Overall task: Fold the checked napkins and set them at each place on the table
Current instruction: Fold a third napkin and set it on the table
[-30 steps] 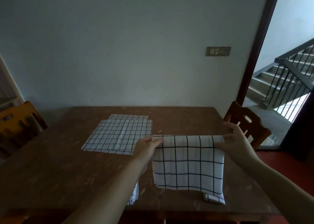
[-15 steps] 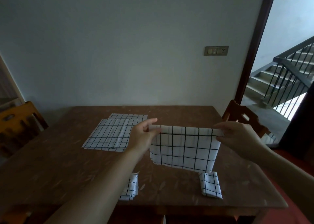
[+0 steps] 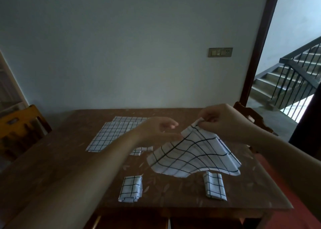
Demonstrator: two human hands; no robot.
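Note:
My right hand (image 3: 224,122) pinches the top corners of a white napkin with black checks (image 3: 194,155). It holds the cloth above the right half of the brown table (image 3: 52,159), and the cloth fans down to the tabletop. Just left of the cloth, my left hand (image 3: 156,129) has its fingers loosely spread, its thumb near the cloth's left edge, and it appears to hold nothing. Two folded checked napkins lie near the front edge, one at the left (image 3: 131,188) and one at the right (image 3: 215,187). Flat unfolded napkins (image 3: 111,134) lie stacked behind my left arm.
A yellow wooden chair (image 3: 19,128) stands at the table's left side. A brown chair (image 3: 251,115) stands at the right. The wall runs close behind the table. An open doorway at the right leads to stairs with a black railing (image 3: 295,75).
The two top corners, held apart before, have come together in my right hand. My left hand has let go of its corner. The cloth has swung to the right and now drapes as a fan.

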